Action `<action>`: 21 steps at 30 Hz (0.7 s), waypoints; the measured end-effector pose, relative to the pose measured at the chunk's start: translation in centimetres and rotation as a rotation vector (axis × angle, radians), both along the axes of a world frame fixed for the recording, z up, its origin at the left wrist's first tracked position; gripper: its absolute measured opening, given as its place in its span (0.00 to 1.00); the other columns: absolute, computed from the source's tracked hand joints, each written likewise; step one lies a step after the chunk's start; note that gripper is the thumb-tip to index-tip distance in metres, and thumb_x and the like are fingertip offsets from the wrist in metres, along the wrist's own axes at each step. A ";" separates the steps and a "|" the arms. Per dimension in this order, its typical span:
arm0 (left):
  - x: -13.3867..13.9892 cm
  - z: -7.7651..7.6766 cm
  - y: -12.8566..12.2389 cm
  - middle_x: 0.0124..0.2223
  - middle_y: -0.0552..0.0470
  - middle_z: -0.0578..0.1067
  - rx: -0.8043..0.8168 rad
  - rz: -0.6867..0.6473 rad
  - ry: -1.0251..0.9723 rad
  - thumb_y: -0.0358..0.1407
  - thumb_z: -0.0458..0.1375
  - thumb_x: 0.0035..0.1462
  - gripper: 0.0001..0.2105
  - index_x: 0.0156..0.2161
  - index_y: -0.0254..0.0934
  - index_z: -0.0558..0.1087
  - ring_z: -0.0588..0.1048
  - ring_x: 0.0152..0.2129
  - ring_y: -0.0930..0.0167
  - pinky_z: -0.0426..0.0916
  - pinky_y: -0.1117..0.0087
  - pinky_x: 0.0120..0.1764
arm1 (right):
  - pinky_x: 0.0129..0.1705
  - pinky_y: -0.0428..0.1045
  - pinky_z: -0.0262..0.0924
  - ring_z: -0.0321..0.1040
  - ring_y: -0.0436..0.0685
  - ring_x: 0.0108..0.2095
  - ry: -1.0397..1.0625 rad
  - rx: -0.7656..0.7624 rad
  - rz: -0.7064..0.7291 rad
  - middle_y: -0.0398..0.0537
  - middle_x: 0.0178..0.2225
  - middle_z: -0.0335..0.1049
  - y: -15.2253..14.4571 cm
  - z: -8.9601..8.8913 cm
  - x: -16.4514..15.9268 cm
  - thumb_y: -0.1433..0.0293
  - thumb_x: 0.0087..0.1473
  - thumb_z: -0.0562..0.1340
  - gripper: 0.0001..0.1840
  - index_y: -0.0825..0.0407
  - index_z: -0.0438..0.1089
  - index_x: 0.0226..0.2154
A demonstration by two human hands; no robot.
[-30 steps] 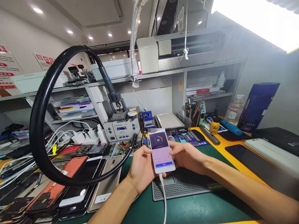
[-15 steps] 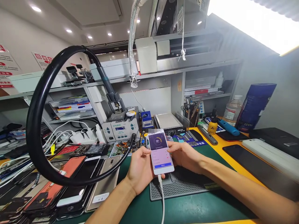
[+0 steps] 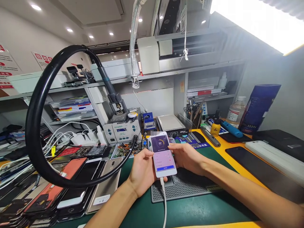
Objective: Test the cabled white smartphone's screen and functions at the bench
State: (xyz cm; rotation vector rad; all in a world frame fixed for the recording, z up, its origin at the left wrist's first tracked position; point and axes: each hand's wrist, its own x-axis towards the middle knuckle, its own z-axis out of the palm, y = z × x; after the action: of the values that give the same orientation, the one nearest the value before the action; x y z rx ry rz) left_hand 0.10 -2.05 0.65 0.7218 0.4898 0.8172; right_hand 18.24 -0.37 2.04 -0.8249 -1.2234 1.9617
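A white smartphone [image 3: 163, 158] is tilted toward me over the grey perforated mat [image 3: 185, 188], its screen lit with a dark dial reading about 30 and a blue bar at the bottom. My left hand [image 3: 144, 172] is closed around its left side, the thumb on the edge and fingers behind. At the right edge, my right hand [image 3: 186, 158] grips the phone, a fingertip beside the upper screen; its other fingers are partly hidden. From the phone's lower end a white charging cable [image 3: 164, 198] runs down toward me.
A thick black hose [image 3: 30, 126] loops at the left beside the grey soldering station [image 3: 122, 129]. Several phones [image 3: 76, 190] lie at the lower left. To the right are a yellow bottle [image 3: 215, 129], a black phone [image 3: 251, 164] and a clear bottle [image 3: 235, 112].
My right fingertip has moved slightly up along the phone's right edge. The phone and my left hand stay nearly where they were; the screen looks much the same.
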 end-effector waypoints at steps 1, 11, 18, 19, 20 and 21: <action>0.0 0.0 0.0 0.45 0.34 0.75 0.001 -0.001 0.004 0.41 0.47 0.56 0.24 0.54 0.28 0.69 0.75 0.36 0.58 0.71 0.62 0.30 | 0.41 0.56 0.61 0.68 0.60 0.38 -0.002 -0.005 -0.003 0.53 0.39 0.72 0.0 0.0 0.0 0.64 0.58 0.55 0.13 0.54 0.68 0.42; 0.1 0.0 0.1 0.45 0.37 0.74 -0.002 0.022 0.042 0.41 0.47 0.59 0.22 0.51 0.29 0.71 0.74 0.34 0.60 0.72 0.64 0.25 | 0.40 0.55 0.62 0.67 0.60 0.38 -0.006 -0.017 -0.016 0.54 0.39 0.72 -0.1 0.0 -0.1 0.65 0.59 0.53 0.15 0.54 0.68 0.44; 0.4 0.1 0.0 0.44 0.37 0.74 -0.016 0.033 0.066 0.40 0.46 0.60 0.22 0.53 0.28 0.70 0.74 0.34 0.61 0.72 0.63 0.25 | 0.40 0.57 0.63 0.69 0.62 0.39 0.002 -0.029 -0.020 0.56 0.40 0.73 -0.1 0.1 -0.1 0.65 0.59 0.52 0.15 0.56 0.68 0.43; 0.4 0.1 0.0 0.44 0.37 0.74 -0.017 0.034 0.070 0.40 0.46 0.60 0.22 0.53 0.28 0.70 0.74 0.34 0.61 0.71 0.64 0.25 | 0.40 0.57 0.63 0.69 0.62 0.39 0.002 -0.028 -0.017 0.56 0.40 0.73 -0.1 0.1 -0.1 0.65 0.59 0.52 0.16 0.56 0.68 0.43; 0.4 0.1 0.0 0.45 0.37 0.74 -0.016 0.033 0.072 0.40 0.46 0.60 0.22 0.53 0.28 0.70 0.74 0.34 0.60 0.71 0.64 0.25 | 0.40 0.57 0.63 0.69 0.62 0.39 0.002 -0.028 -0.016 0.56 0.40 0.73 -0.1 0.1 -0.1 0.65 0.59 0.52 0.16 0.56 0.69 0.43; 0.4 0.1 0.0 0.45 0.36 0.74 -0.016 0.030 0.071 0.40 0.46 0.60 0.22 0.53 0.28 0.69 0.74 0.34 0.60 0.71 0.63 0.25 | 0.40 0.57 0.63 0.69 0.62 0.39 0.002 -0.028 -0.017 0.56 0.40 0.73 0.0 0.1 -0.1 0.65 0.59 0.52 0.16 0.56 0.69 0.43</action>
State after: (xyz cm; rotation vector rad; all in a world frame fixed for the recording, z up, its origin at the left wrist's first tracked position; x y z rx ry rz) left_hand 0.47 -2.03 0.78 0.7316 0.5714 0.8173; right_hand 18.17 -0.40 2.11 -0.8445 -1.1865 1.9698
